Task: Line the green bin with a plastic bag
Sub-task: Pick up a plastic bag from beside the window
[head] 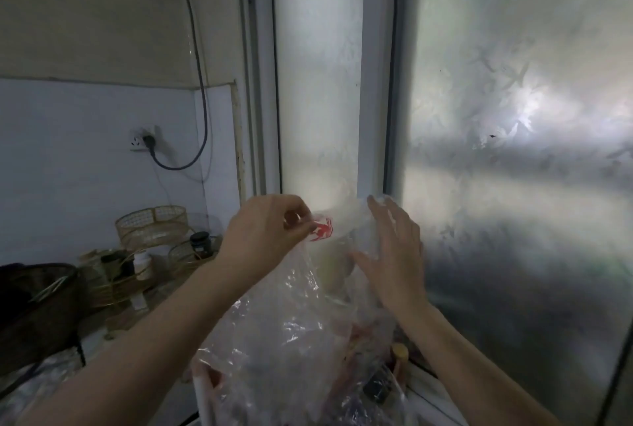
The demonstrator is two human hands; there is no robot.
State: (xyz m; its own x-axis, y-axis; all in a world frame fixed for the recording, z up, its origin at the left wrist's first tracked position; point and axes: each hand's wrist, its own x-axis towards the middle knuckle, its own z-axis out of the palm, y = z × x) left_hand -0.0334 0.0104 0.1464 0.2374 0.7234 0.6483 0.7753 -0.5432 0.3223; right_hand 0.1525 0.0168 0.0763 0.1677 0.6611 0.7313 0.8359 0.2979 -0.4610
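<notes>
Left hand [263,230] fingers pinched on clear crinkly plastic bag [294,329] w/ red print; right hand [390,251] fingers spread apart, flat against bag's right side.

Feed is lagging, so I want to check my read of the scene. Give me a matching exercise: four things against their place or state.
Things:
1. left hand
2. right hand
3. plug
4. wicker basket

States or places:
A. in the wall socket
B. open, fingers spread against the plastic bag
C. on the cluttered surface at left
D. pinching the bag's top edge by the red print

Pairs: 1-D, 2-B, 3-A, 4-C
</notes>
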